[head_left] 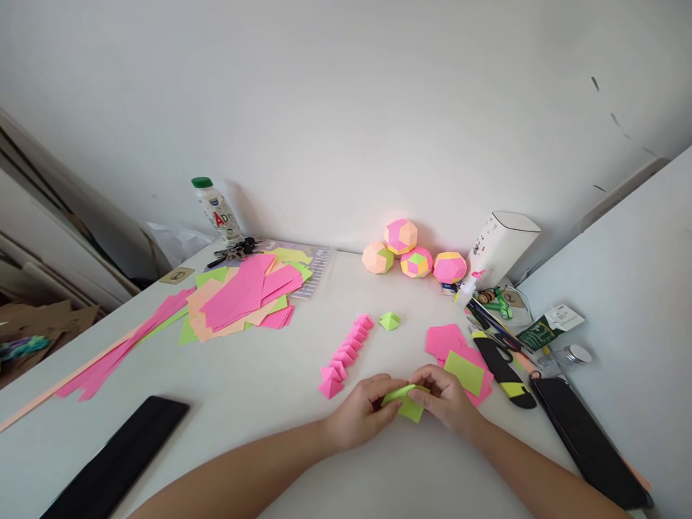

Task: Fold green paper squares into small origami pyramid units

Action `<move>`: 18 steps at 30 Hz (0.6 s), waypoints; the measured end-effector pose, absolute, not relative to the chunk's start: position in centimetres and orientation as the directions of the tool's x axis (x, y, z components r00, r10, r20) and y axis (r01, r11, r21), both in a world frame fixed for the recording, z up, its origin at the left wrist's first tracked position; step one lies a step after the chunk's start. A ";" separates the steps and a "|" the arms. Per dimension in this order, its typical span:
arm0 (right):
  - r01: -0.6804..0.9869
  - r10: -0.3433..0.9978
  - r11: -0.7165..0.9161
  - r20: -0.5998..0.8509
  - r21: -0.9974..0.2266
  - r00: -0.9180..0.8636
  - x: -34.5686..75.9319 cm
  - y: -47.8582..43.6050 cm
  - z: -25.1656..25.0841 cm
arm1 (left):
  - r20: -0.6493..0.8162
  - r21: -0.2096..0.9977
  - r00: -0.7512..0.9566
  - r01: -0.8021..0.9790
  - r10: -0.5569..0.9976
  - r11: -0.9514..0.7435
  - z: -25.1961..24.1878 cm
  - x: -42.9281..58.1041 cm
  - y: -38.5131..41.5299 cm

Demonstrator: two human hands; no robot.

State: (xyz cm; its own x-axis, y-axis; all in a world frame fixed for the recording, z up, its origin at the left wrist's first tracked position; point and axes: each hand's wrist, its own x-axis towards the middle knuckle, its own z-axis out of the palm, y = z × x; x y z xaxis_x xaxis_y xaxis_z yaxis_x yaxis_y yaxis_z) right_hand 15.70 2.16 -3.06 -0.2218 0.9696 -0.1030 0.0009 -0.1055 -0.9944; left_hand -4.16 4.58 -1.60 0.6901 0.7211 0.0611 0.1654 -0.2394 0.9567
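Note:
Between my two hands is a lime-green sheet of paper (411, 409), partly folded over along its upper edge. My left hand (363, 412) pinches its left side between thumb and fingers. On the right side, my right hand (446, 400) grips the same paper near the fold. A row of pink folded paper units (346, 355) runs away from my left hand, nested one against another. Beyond them sits a single green folded unit (389, 321). Just right of my right hand, a green paper square (465, 373) lies on pink paper pieces (446, 339).
Several multicoloured paper balls (401, 236) rest against the wall. Paper sheets (238, 299) spread over the left, near a white bottle (219, 213) and keys (238, 250). A black-and-yellow cutter (502, 369), a phone (589, 440) and a glue bottle (465, 292) lie right. A black flat object (119, 454) lies front left.

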 end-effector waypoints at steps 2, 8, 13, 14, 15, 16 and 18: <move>0.009 0.972 -0.094 -0.094 -0.996 -0.215 15.6 2.2 -2.9 | 0.065 0.957 0.689 0.163 0.722 -0.242 -1.7 -4.2 4.6; 0.014 0.976 -0.088 -0.089 -0.996 -0.198 15.4 2.3 -2.4 | 0.057 0.957 0.693 0.168 0.718 -0.238 -1.6 -4.2 4.5; 0.033 0.976 -0.089 -0.093 -0.996 -0.197 15.3 2.4 -2.1 | 0.054 0.955 0.692 0.175 0.720 -0.240 -1.5 -4.2 4.6; 0.037 0.976 -0.087 -0.093 -0.996 -0.199 15.3 2.5 -2.0 | 0.052 0.955 0.693 0.176 0.719 -0.239 -1.5 -4.2 4.6; 0.039 0.975 -0.082 -0.088 -0.996 -0.202 15.3 2.5 -2.0 | 0.051 0.955 0.694 0.176 0.719 -0.237 -1.5 -4.2 4.7; 0.039 0.976 -0.074 -0.081 -0.996 -0.204 15.3 2.5 -2.0 | 0.049 0.956 0.694 0.176 0.718 -0.236 -1.5 -4.2 4.7; 0.041 0.977 -0.063 -0.070 -0.997 -0.202 15.4 2.5 -2.0 | 0.046 0.957 0.694 0.176 0.718 -0.232 -1.4 -4.2 4.7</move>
State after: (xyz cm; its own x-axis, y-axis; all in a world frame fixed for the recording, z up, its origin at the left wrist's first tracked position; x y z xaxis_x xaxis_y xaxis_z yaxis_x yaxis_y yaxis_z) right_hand 15.35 2.54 -1.96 -0.2016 0.9770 -0.0698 0.0412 -0.0628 -0.9972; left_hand -4.22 4.67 -1.43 0.6942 0.7183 0.0458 0.1764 -0.2315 0.9567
